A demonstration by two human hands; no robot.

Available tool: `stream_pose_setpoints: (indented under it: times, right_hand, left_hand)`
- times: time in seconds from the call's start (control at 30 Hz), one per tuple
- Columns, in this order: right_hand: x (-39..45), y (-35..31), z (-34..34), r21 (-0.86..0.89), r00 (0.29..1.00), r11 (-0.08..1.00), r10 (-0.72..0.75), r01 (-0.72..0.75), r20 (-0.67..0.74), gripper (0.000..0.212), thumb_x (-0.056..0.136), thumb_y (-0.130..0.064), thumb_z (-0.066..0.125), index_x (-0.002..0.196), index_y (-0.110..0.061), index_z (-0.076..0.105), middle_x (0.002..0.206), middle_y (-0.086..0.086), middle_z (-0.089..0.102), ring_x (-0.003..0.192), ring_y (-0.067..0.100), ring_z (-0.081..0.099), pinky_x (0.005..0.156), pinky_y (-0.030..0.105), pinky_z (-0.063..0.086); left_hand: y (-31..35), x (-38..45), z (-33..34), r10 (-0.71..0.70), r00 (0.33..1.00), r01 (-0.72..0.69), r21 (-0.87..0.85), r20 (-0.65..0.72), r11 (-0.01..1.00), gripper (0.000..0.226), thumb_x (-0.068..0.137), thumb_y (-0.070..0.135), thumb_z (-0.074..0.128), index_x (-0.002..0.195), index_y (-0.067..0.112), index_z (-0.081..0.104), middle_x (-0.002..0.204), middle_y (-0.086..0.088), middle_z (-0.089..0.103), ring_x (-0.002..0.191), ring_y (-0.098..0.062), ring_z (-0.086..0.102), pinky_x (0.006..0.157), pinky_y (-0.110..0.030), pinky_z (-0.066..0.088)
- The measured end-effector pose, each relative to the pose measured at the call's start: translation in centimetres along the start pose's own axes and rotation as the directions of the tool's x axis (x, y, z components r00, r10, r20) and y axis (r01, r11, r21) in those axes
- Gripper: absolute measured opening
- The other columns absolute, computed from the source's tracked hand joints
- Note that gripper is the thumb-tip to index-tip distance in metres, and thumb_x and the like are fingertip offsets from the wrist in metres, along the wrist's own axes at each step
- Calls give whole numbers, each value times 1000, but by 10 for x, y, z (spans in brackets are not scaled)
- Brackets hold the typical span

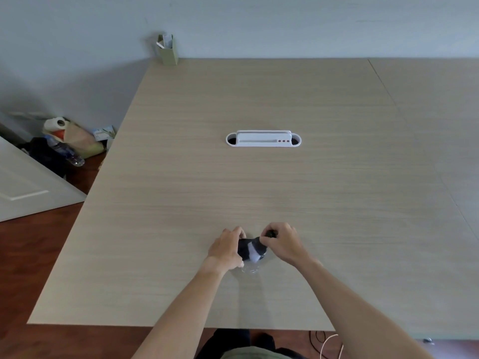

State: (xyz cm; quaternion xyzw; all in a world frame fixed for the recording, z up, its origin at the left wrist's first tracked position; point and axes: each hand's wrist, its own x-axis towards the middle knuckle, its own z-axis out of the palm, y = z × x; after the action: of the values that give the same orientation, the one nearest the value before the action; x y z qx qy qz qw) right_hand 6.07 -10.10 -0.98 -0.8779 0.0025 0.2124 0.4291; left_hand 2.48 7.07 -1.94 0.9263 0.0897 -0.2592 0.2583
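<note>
A small dark sock (252,251) with a white band lies on the desk (259,190), close to the near edge and directly in front of the person. It is held from both sides. The left grip (225,248) has its fingers curled around the left end of the sock. The right grip (282,243) pinches the right end, where a dark rolled part shows between thumb and fingertips. So the long axis of the sock runs from left to right, with the right end turned a little toward the far side, and it lies just between the two grips, neither one nearer than the other. A piece of clear plastic (248,269) is on the desk at the near side of the sock, touching it as far as I can see. I judge that the next move, a pull or a roll, must go along this left-right line, with one grip as the anchor. The white cable outlet (263,139) is well apart, farther up the desk.
</note>
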Motion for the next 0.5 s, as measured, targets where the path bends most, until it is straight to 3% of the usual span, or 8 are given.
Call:
stream_pose_setpoints:
  times: [0.1, 0.17, 0.23, 0.3, 0.37, 0.43, 0.5]
  right_hand:
    - [0, 5, 2, 22, 973, 999, 41, -37, -225, 5, 83, -10, 59, 81, -12, 64, 79, -2, 66, 76, 16, 59, 62, 27, 47]
    - [0, 4, 2, 77, 979, 997, 45, -30, -199, 7, 85, -8, 58, 81, -8, 64, 79, 0, 66, 75, 16, 57, 60, 21, 42]
    - [-1, 3, 3, 20, 995, 1000, 24, -23, -100, 8, 86, -11, 57, 81, -10, 63, 80, 0, 66, 74, 15, 58, 60, 23, 43]
    - [-2, 6, 3, -61, 984, 997, 41, -52, -173, 7, 87, -14, 55, 83, -12, 61, 81, 0, 65, 75, 19, 59, 60, 30, 45]
    - [0, 7, 1, -5, 961, 998, 61, -65, -269, 7, 87, -11, 55, 83, -10, 60, 79, 0, 64, 76, 20, 58, 59, 29, 43]
    - [1, 5, 0, 51, 982, 998, 52, -43, -180, 8, 86, -9, 58, 82, -7, 64, 79, 0, 66, 76, 16, 59, 59, 20, 43]
    - [1, 6, 0, -3, 997, 999, 42, -42, -61, 8, 84, -11, 59, 81, -9, 66, 81, 1, 68, 76, 16, 60, 60, 21, 45]
  left_hand:
    - [2, 1, -1, 10, 1000, -11, 59, 18, 998, 65, 66, 10, 85, 116, 26, 48, 117, -3, 47, 96, -29, 59, 77, -35, 51]
    - [4, 1, -1, 13, 1000, -15, 83, 14, 996, 62, 68, 6, 83, 117, 26, 48, 117, -4, 46, 96, -30, 60, 76, -35, 50]
    - [4, 1, -2, 9, 1000, -10, 85, 8, 996, 60, 69, 4, 81, 115, 26, 49, 116, -3, 47, 95, -30, 61, 73, -34, 49]
    - [4, 1, -1, 10, 1000, -10, 82, 8, 997, 59, 69, 4, 80, 114, 26, 49, 117, -3, 46, 95, -30, 61, 71, -33, 48]
    - [4, 1, -1, 10, 1000, -11, 78, 8, 997, 59, 69, 4, 80, 114, 25, 49, 117, -3, 46, 95, -30, 61, 71, -33, 47]
    - [4, 1, -1, 0, 1000, 1, 62, -1, 998, 59, 68, 4, 81, 113, 25, 49, 115, -3, 46, 94, -29, 61, 71, -32, 47]
    - [3, 1, 0, -19, 1000, 20, 36, -11, 999, 59, 67, 5, 83, 110, 25, 49, 113, -3, 47, 92, -28, 61, 72, -34, 51]
